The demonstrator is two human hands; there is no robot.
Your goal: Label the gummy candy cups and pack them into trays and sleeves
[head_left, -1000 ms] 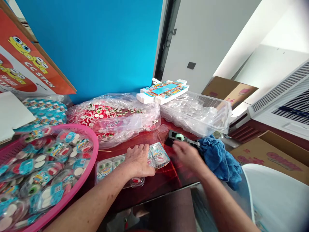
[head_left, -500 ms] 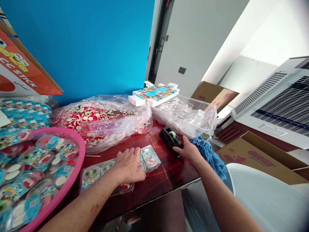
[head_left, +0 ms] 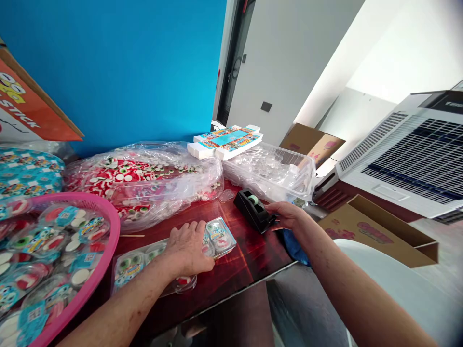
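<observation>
My left hand (head_left: 188, 250) lies across a row of clear plastic candy packs (head_left: 220, 237), fingers over the far side and thumb on the near side. The packs hold eyeball-shaped and red-and-white gummies and have blue printed labels. My right hand (head_left: 291, 217) is at the cutter end of a black tape dispenser (head_left: 253, 211), its fingertips closed there on the tape's end, which is hardly visible. A pale green tape roll (head_left: 253, 199) sits in the dispenser. Partly hidden under my right forearm is a blue cloth (head_left: 295, 248).
A pink basket (head_left: 115, 226) of candy packs stands at the left. Behind are a clear bag of loose gummies (head_left: 144, 180), a plastic bin (head_left: 307, 176) of clear shells, and a printed carton (head_left: 227, 140). A thin stick (head_left: 132, 235) lies by the basket. Cardboard boxes (head_left: 379, 231) stand at the right.
The view has shifted a little to the right. My right hand has turned and lifted slightly at the dispenser's cutter end. My left hand stays on the candy packs.
</observation>
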